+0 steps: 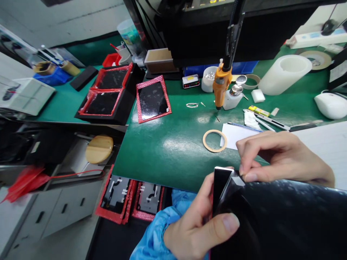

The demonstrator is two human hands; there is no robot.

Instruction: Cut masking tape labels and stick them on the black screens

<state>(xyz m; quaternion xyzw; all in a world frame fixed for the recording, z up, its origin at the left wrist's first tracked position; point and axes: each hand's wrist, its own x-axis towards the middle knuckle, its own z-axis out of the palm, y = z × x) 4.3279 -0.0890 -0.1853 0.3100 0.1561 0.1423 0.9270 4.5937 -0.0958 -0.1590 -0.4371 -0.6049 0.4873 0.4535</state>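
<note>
Panel: a glossy black panel (287,224) lay in the lower right of the view, near the front edge of the green worktop (162,155); its underside was hidden, and any support beneath it could not be told.
Film: a glossy film (227,190) stood curled away from the panel at the upper left corner, with a pale tab (238,181) at its lifted end.
Right grip: the right hand (284,157) was narrowed to a pinch, thumb and bent forefinger meeting on the film beside the tab.
Left grip: the left hand (200,225) held the panel by its left edge, thumb above and fingers behind; a blue sleeve (159,231) covered the wrist.
Tape ring: a tan ring (204,141) lay flat beyond the panel, just beside a white sheet (230,136).
Screwdriver: an orange driver (221,85) hung tip-down in front of a white dispenser bottle (232,101).
Right side: a thick white roll (282,77) and a white mouse (332,104) rested on the worktop.
Left side: a red-bordered screen (153,99) lay beside a black box (121,112) bearing two more.
Below: red-wrapped units (116,195) sat lower than the worktop's edge.
</note>
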